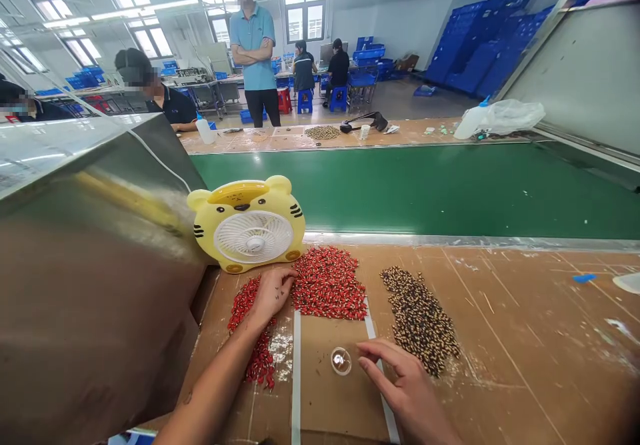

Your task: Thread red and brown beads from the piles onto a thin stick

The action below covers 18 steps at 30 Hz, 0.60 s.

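My left hand (273, 292) is at the left edge of a big pile of small red pieces (330, 285), its fingers bent together against the pile; what they pinch, if anything, is too small to name. More red pieces (259, 358) lie under and beside my left wrist. My right hand (395, 372) hovers right of a small round clear dish (341, 361), thumb and fingers apart with nothing visible between them. The dish sits on a brown board (330, 405) edged with white strips. To the right lies a pile of black and tan pieces (420, 318).
A yellow animal-faced fan (250, 225) stands behind my left hand, beside a large metal box (100, 278). A green belt (400, 188) crosses beyond the table. Across it are bottles, another pile (323, 132) and several people, one standing with arms crossed (254, 52).
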{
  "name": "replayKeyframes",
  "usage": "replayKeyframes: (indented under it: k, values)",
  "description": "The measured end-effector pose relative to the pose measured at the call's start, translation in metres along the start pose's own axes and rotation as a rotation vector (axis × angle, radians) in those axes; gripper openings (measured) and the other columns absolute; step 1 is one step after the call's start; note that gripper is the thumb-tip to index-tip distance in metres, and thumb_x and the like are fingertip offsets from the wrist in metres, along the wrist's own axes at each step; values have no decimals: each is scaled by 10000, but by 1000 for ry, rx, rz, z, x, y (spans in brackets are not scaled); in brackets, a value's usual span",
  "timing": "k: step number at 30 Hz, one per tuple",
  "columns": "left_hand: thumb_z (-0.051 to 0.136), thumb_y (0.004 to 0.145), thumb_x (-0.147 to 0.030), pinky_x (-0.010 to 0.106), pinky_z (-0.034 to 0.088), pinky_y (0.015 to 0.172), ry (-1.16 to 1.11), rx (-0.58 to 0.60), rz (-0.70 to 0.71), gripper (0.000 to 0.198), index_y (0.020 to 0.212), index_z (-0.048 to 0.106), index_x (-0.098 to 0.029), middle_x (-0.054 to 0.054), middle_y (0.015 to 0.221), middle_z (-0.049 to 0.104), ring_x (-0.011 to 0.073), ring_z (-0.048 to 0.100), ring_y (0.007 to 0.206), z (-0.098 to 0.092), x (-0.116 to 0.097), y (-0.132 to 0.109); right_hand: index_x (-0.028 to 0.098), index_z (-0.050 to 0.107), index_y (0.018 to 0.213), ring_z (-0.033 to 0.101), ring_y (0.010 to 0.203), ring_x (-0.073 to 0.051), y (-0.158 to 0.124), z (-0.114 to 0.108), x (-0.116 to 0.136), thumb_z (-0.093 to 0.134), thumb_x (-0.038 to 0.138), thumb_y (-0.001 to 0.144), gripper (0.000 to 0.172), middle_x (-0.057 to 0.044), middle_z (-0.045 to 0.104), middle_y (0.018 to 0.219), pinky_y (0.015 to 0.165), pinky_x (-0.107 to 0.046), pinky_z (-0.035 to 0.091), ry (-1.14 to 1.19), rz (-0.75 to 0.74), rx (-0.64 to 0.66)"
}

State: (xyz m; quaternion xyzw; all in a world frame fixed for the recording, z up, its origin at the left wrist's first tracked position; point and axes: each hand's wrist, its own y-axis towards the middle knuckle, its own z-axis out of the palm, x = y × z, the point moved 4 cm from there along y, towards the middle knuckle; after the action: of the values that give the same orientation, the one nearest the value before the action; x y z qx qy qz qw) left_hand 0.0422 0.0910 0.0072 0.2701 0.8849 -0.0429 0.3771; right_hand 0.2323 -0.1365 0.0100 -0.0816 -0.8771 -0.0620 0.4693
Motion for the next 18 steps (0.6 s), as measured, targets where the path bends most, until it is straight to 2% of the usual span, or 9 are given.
replayKeyframes:
  k: [3, 7, 8, 10, 13, 15, 18]
  values:
    - [529, 836, -88, 359, 506, 913, 44, -8, 36, 311, 1008, 761, -202, 72, 1054, 771, 238, 701, 975, -5, 1, -3, 268, 737, 973, 686, 959, -209, 0, -2, 0, 581, 388, 931, 200, -29, 743, 1021, 817, -264, 548, -3, -3, -11]
    - [511, 866, -129, 367, 510, 870, 118, -20, 37, 286, 1017, 747, -192, 89, 990, 759, 247, 687, 925, -30, 8, -23, 252, 739, 969, 684, 945, -220, 4, 0, -1, 573, 393, 928, 222, -47, 741, 1013, 753, -265, 555, 6, 11, 16]
    - [506, 877, -141, 355, 511, 847, 164, 19, 48, 277, 1006, 745, -191, 91, 979, 754, 244, 683, 909, -35, 8, -31, 247, 738, 973, 684, 934, -223, 5, 2, -2, 575, 395, 926, 225, -51, 740, 1005, 759, -274, 552, 9, 12, 28]
    - [510, 886, -148, 338, 500, 832, 247, 167, 84, 256, 987, 742, -188, 98, 987, 739, 241, 671, 915, -40, 5, -47, 239, 732, 990, 681, 897, -223, 8, 7, -2, 585, 391, 921, 223, -53, 737, 971, 783, -297, 542, 18, 14, 56]
    - [541, 878, -157, 333, 481, 815, 357, 371, 144, 194, 913, 730, -187, 97, 954, 717, 251, 643, 921, -37, -3, -67, 233, 724, 1011, 669, 817, -219, 13, 16, -1, 612, 382, 904, 214, -44, 727, 895, 756, -319, 527, 25, 26, 100]
    - [510, 895, -145, 327, 468, 807, 400, 427, 164, 211, 872, 716, -188, 95, 941, 709, 245, 635, 909, -32, -7, -75, 228, 729, 950, 656, 762, -213, 17, 21, 2, 609, 376, 904, 196, -37, 719, 838, 712, -316, 510, 21, 31, 125]
    - [457, 909, -109, 309, 456, 784, 416, 431, 159, 260, 839, 696, -184, 90, 912, 706, 228, 631, 874, -26, -8, -76, 216, 718, 809, 637, 715, -204, 20, 23, 5, 579, 367, 917, 231, -31, 709, 776, 655, -298, 473, 0, 33, 136]
